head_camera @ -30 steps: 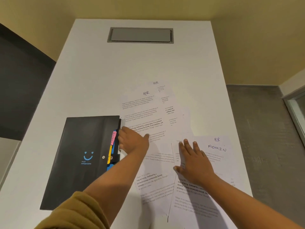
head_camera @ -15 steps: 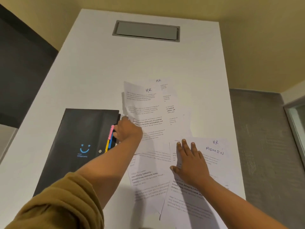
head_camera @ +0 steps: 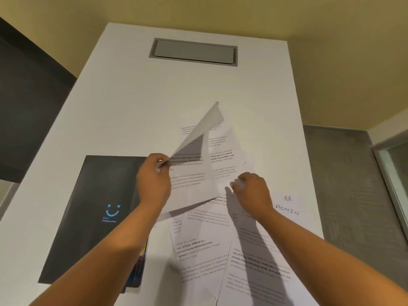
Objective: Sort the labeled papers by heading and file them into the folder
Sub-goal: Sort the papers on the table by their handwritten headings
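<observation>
The left hand [head_camera: 154,182] pinched the near-left edge of 1 white printed paper sheet [head_camera: 194,168] between thumb and fingers, its grip closed on that sheet. The sheet was raised off the long white worktop [head_camera: 123,102], its far corner curling upward and casting a dark shadow on the pages beneath. The right hand [head_camera: 254,193] sat just right of the lifted sheet, fingers curled downward over the spread of papers; whether its grip held a page or merely rested there could not be told.

The remaining loose white printed sheets [head_camera: 205,250] lay overlapping on the worktop, fanned from the middle toward the near edge. 1 sheet with handwritten blue headings "HR" and "ADMIN" [head_camera: 289,206] lay flat at the right, beside the right wrist.

The flat black folder with a blue smile logo [head_camera: 99,206] lay closed on the worktop to the left of the papers, partly under the left forearm. Coloured index tabs [head_camera: 143,250] showed along its right edge.

A grey rectangular recessed cover plate [head_camera: 193,51] sat in the far end of the worktop, well apart from the papers.
</observation>
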### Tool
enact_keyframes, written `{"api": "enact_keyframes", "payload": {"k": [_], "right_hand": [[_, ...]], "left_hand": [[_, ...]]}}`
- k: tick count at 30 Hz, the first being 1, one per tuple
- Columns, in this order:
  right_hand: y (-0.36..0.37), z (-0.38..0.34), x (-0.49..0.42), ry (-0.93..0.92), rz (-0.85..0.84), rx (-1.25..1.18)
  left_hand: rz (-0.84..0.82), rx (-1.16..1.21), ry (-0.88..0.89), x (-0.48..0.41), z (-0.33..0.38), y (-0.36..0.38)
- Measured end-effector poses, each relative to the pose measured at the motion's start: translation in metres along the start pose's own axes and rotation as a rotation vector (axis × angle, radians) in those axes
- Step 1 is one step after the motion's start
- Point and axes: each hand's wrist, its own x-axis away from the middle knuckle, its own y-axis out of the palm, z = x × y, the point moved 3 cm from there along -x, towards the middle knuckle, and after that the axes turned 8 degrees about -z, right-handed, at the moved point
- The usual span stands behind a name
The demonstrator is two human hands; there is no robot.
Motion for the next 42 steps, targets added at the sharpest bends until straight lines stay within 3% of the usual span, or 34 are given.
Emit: {"api": "enact_keyframes", "payload": {"k": [3,10,17,25,30,35,38,42], "right_hand": [[-0.002,-0.002,-0.022,0.103,0.031,-0.087],[0.003,-0.012,-0.035,0.291,0.055,0.167],[0.004,-0.016,-0.040,0.301,0.106,0.192],[-0.010,-0.012,-0.040,0.230,0.128,-0.157],[-0.056,-0.009,-0.016,0.214,0.311,-0.434],[-0.097,0.012,0.039,0.232,0.491,-0.922],[-0.100,0.018,0.090,0.243,0.459,-1.064],[-0.067,0.025,0.154,0.277,0.293,-1.001]], "left_hand": [[0.011,0.088,-0.059,0.012,-0.004,-0.016],[-0.055,0.239,-0.127,0.028,-0.012,-0.033],[-0.047,0.262,-0.161,0.033,-0.019,-0.055],[-0.023,0.302,-0.216,0.045,-0.033,-0.083],[-0.014,0.276,-0.232,0.059,-0.035,-0.098],[0.016,0.287,-0.256,0.083,-0.035,-0.109],[0.001,0.316,-0.272,0.101,-0.038,-0.108],[-0.051,0.367,-0.308,0.127,-0.044,-0.095]]}}
